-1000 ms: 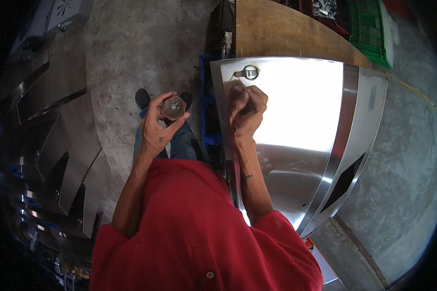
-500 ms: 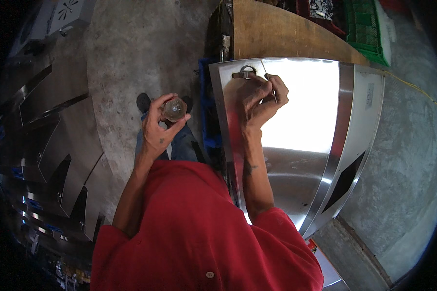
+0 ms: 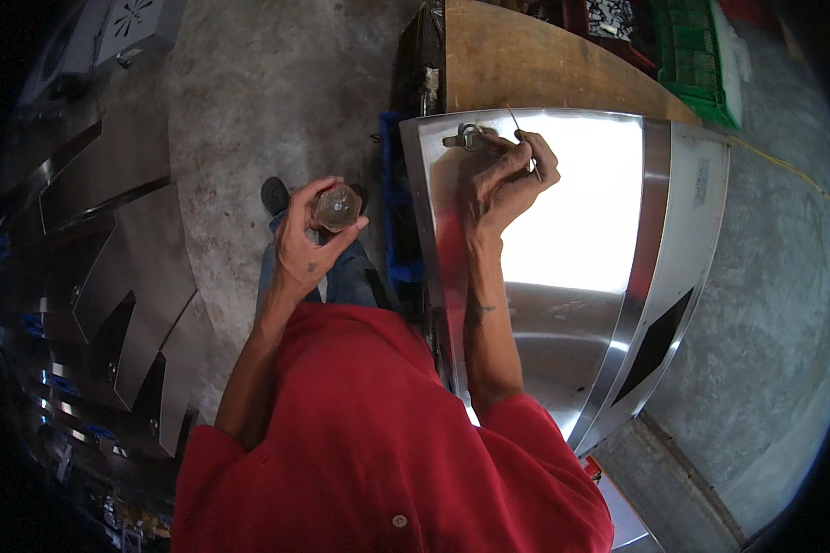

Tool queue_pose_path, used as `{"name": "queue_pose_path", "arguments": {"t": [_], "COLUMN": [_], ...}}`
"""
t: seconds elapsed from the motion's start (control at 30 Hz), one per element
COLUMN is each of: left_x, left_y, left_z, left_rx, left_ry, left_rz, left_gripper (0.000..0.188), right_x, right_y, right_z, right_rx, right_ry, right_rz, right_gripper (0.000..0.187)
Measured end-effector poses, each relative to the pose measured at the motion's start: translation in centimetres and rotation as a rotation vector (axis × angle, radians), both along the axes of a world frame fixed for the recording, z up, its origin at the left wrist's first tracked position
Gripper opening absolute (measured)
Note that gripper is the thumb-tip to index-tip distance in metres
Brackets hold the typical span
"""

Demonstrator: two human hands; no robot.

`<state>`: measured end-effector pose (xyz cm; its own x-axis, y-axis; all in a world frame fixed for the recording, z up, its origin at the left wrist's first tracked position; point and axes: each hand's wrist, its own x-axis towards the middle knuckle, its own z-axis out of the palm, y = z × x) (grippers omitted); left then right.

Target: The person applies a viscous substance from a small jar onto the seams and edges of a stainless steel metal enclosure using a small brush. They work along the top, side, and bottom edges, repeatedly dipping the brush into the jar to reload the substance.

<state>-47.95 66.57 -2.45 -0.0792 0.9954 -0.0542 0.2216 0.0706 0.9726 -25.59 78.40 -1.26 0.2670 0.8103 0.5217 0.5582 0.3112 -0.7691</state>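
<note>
My left hand (image 3: 302, 241) is wrapped round a small, see-through, many-sided cup (image 3: 338, 208), held over the floor in front of my legs. Murky brownish contents show through it. Over the shiny stainless steel panel (image 3: 563, 318) to the right, my right hand (image 3: 507, 189) pinches a thin stick (image 3: 515, 120), whose upper end points away from me. The fingertips reach toward a round metal fitting (image 3: 470, 137) set in a slot near the panel's far left corner. Whether they touch it, I cannot tell.
A wooden board (image 3: 544, 69) lies beyond the panel, with a green plastic crate (image 3: 687, 55) at its far right. Blue crates (image 3: 398, 207) stand along the panel's left side. Bent sheet-metal pieces (image 3: 111, 249) line the left. A yellow cord (image 3: 784, 162) runs along the right.
My right hand has shifted slightly right and the stick in it is tilted differently. My left hand and the cup have moved slightly right.
</note>
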Motion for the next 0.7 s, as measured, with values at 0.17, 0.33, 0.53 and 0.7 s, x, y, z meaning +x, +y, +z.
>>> {"name": "queue_pose_path", "arguments": {"t": [0.17,0.33,0.53,0.7], "left_x": [0.4,0.8,1.0,1.2], "left_y": [0.1,1.0,2.4,2.9], "left_z": [-0.1,0.7,2.6,3.1], "left_rx": [0.05,0.049,0.107,0.229], "left_ry": [-0.005,-0.017,0.077,0.2], "left_rz": [0.059,0.093,0.03,-0.01], "left_gripper": [0.067,0.067,0.07,0.072], "right_x": [-0.3,-0.8,-3.3,-4.5], "right_y": [-2.1,-6.5,-8.5,-8.3], "right_z": [2.4,3.4,6.0,6.5], "right_rx": [0.09,-0.107,-0.132,-0.295], "right_ry": [0.027,-0.022,-0.177,-0.163], "right_rz": [0.043,0.142,0.332,0.404], "right_gripper": [0.023,0.019,0.011,0.018]}}
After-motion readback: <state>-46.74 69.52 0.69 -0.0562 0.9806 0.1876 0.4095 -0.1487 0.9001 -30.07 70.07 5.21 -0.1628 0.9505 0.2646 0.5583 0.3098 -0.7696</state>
